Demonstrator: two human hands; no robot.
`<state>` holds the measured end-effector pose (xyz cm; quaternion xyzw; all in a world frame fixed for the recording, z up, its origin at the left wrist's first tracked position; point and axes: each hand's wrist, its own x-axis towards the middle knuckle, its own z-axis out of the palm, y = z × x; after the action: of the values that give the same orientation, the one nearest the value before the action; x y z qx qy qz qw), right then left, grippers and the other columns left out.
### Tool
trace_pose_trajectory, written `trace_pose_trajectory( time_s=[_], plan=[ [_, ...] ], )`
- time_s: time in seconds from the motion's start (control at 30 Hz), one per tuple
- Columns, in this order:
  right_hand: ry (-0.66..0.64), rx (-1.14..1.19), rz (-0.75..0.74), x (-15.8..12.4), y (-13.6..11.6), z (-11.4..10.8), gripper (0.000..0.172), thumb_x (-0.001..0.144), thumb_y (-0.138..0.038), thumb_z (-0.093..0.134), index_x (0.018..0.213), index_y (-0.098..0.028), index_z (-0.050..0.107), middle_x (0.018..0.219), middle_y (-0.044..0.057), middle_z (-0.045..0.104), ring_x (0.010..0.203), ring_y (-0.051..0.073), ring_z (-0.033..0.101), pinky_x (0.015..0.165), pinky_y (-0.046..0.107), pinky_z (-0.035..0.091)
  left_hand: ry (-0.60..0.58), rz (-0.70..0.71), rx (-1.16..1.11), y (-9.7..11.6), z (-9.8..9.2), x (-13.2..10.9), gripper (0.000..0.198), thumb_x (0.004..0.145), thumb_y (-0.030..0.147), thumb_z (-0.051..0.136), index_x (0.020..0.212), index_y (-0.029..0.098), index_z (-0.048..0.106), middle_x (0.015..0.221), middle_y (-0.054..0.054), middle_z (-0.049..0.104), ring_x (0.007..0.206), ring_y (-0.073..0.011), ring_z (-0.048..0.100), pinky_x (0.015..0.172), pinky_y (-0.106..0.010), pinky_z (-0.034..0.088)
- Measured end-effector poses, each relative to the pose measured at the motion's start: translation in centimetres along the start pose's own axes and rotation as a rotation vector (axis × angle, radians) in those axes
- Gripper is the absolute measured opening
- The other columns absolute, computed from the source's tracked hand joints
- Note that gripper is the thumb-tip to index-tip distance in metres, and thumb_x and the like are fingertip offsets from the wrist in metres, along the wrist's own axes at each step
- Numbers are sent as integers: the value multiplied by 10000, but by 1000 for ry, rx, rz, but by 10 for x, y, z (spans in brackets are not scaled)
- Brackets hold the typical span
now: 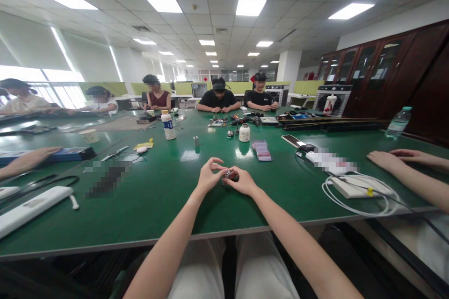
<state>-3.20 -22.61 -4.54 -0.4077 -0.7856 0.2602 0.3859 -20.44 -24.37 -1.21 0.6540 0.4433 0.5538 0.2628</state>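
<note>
Close to the table's front edge, my left hand and my right hand meet around a small round metallic part. The fingers of my left hand are curled to its top and left side. From the right, my right thumb and fingers close on it, with a gap showing between them. Its lower portion is largely covered, and its exact kind is too small to make out. Beyond my hands a small silvery cylinder stands on the green table.
Ahead stand a round white bottle and a taller white-and-blue bottle. A power strip lies left; a white box with coiled cable lies right. A neighbour's hands rest at the right, and several people sit around.
</note>
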Motion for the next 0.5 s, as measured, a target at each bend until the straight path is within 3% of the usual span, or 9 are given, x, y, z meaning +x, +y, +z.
trace_pose_trajectory(
  time_s=[0.13,0.23,0.4,0.5],
  plan=[
    [1,-8,0,0,-2,0,350,783,-447,745,1055,-245,656,859,10,730,809,186,691,748,303,517,200,111,75,1,3,-1,219,756,266,740,892,234,570,796,-16,781,822,-217,759,854,-366,574],
    [12,-4,14,-1,-4,0,353,775,-450,754,1040,-237,659,862,14,733,818,187,692,765,309,518,332,108,140,-10,-2,3,188,781,261,724,879,245,564,836,-17,787,870,-210,754,889,-359,550],
    [6,4,31,-2,-6,-2,360,775,-447,755,1046,-230,660,860,14,736,812,186,691,771,315,516,151,-56,293,-35,-16,4,266,683,207,787,865,251,598,701,6,767,828,-255,743,862,-408,534],
    [-1,5,28,-2,-5,-3,367,772,-445,757,1051,-228,660,867,15,737,819,186,693,777,316,519,110,-81,357,-40,-18,2,338,667,235,814,948,257,627,806,-30,791,948,-292,723,885,-445,514]
  ],
)
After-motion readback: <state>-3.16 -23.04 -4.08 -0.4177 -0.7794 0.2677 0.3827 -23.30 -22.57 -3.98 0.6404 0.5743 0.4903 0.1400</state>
